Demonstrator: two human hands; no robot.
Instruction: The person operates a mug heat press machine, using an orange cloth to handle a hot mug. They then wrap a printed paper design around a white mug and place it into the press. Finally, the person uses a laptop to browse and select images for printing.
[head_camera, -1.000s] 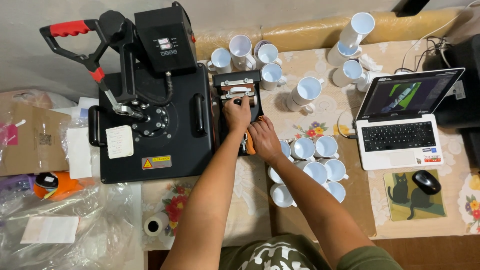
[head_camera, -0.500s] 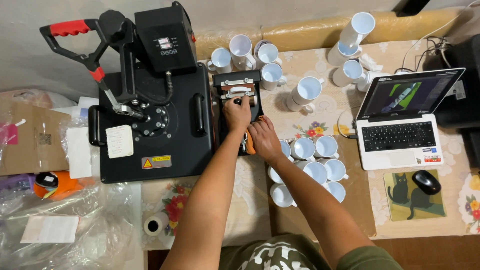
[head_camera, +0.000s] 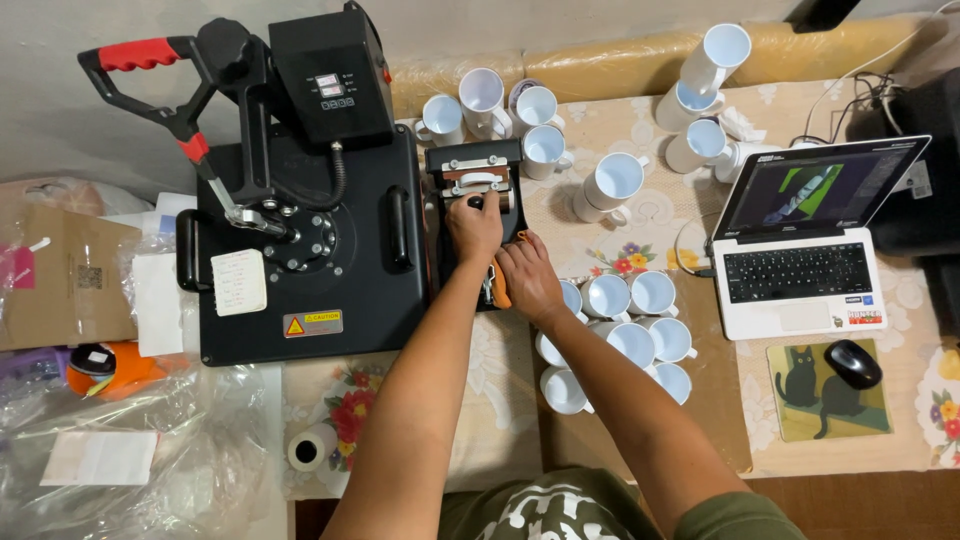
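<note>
The mug press (head_camera: 478, 205), a small black clamp unit with a silver top bracket, sits at upper centre of the frame, just beside the right edge of the large black heat press (head_camera: 300, 250) on the table (head_camera: 500, 420). The left hand (head_camera: 473, 225) is closed over the unit's middle, fingers curled round a small dark knob or lever there; the right hand (head_camera: 527, 275) lies at its lower end, fingers bent against an orange part, though what it pinches cannot be told. The step in hand appears to be setting or clamping the unit. The next move would likely call for a firm, steady grip and care near any hot surface. White mugs (head_camera: 620, 310) cluster right of the hands; a laptop (head_camera: 800, 270) stands open farther right.
</note>
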